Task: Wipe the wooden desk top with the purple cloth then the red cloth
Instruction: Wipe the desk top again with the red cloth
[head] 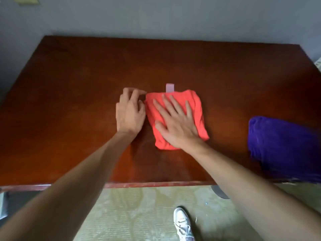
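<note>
At the middle of the wooden worktop [69, 84]: one red cloth [196, 108], folded to a rough square, lying flat. Right hand [177, 122] rests palm-down on it, fingers [173, 105] straight and spread wide, pressing, gripping nothing. Left hand [129, 112] sits just beside the cloth's left edge, its fingers loosely curled near the far-left corner; whether they pinch the fabric cannot be told.

A small pale tab [169, 87] shows on the worktop at the cloth's far edge.

At the right near edge: one purple cloth [281, 148], bunched, well apart from both hands, partly over the worktop's lip.

Below, on the floor: one white shoe [182, 223].

Risks, as judged: the folded red cloth may unfold or slide out from under a flat palm during a stroke, for want of grip; a wide sweep rightward could nudge the purple cloth off the edge.
</note>
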### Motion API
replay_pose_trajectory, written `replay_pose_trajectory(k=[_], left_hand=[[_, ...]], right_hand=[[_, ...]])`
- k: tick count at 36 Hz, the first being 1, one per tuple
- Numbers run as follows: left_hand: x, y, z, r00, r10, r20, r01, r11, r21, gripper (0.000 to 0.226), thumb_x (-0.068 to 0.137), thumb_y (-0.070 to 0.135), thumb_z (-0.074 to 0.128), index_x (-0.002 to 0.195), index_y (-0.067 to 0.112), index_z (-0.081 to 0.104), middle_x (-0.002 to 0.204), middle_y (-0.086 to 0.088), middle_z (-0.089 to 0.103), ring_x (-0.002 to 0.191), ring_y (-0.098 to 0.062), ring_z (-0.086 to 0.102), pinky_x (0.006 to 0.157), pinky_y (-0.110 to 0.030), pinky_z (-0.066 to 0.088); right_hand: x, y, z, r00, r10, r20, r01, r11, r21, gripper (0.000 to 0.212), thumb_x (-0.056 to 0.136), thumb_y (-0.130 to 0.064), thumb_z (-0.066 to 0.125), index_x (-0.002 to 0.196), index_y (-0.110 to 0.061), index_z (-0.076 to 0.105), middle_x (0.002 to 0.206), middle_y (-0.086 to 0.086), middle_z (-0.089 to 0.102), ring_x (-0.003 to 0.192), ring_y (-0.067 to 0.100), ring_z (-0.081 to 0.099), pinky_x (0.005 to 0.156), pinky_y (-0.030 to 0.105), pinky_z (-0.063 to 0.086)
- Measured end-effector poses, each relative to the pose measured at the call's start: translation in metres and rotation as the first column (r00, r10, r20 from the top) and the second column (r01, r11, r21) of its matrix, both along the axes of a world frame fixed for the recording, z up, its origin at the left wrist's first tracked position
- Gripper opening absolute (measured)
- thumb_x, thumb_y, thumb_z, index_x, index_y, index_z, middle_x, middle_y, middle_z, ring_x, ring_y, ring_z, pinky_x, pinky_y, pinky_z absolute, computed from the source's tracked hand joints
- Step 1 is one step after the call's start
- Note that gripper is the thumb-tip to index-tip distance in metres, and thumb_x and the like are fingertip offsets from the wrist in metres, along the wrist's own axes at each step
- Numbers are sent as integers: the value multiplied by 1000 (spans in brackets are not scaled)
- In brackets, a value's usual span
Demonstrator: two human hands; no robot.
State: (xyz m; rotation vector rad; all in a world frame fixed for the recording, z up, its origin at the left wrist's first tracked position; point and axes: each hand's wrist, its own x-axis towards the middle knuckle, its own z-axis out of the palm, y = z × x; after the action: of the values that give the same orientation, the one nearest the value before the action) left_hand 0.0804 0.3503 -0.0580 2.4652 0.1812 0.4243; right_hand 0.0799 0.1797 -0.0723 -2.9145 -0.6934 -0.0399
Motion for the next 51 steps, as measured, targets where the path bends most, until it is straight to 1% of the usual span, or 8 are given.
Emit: replay_pose_trajectory(k=[5,12,19,24,28,33,43,51], left_hand=[[-13,62,6,983,-15,-184,67,957,282,34,96,30,46,129,30,57,136,-7,43,123,-30,44,99,-48,36],[-20,122,0,944,9,-329,114,929,351,45,100,44,38,143,34,45,145,-6,35,132,-28,37,109,-51,27],[-9,139,-13,952,-52,-300,172,905,389,46,101,48,34,145,37,42,145,-7,37,131,-28,40,108,-51,28],[-12,141,-26,963,-57,-263,158,911,381,47,104,50,28,149,42,35,154,-6,32,142,-24,31,115,-47,20],[-10,141,-26,961,-61,-271,167,907,386,48,105,50,22,152,43,29,158,-6,29,148,-22,24,118,-45,16],[-12,142,-24,959,-62,-277,173,902,395,51,103,50,20,152,41,30,156,-6,32,148,-20,24,118,-43,17],[-16,138,-21,954,-53,-296,177,896,407,51,104,49,20,153,40,32,156,-4,33,149,-18,25,119,-40,18],[-19,138,-22,960,-52,-276,165,898,407,49,104,49,22,151,41,34,155,-4,34,149,-17,24,119,-41,18]], right_hand=[[-109,17,-1,999,40,3,-41,999,36,67,98,-53,32,161,-38,18,171,-6,12,157,16,8,122,60,12],[-110,24,-3,1000,2,-24,-2,1000,-9,70,94,-57,36,160,-43,17,170,-8,13,157,13,6,122,57,11],[-20,45,-7,997,-73,-21,73,997,-14,72,88,-61,27,159,-44,22,169,-7,22,156,16,13,122,53,10],[69,57,-4,987,-153,-46,153,988,-1,77,84,-66,15,158,-45,20,169,-6,19,156,17,10,122,54,7],[136,63,-2,979,-194,-59,194,981,-2,65,98,-58,31,159,-44,17,170,-5,15,157,17,8,122,56,3],[220,66,-1,978,-196,-69,198,980,21,63,100,-57,31,159,-42,18,170,-4,16,156,19,10,121,59,5],[321,69,4,984,-171,-46,172,985,26,94,73,-71,9,160,-38,22,168,-1,20,155,21,16,120,62,9],[318,71,2,986,-161,-49,160,987,-12,59,104,-49,28,161,-37,17,170,-1,14,157,20,9,121,63,5]])
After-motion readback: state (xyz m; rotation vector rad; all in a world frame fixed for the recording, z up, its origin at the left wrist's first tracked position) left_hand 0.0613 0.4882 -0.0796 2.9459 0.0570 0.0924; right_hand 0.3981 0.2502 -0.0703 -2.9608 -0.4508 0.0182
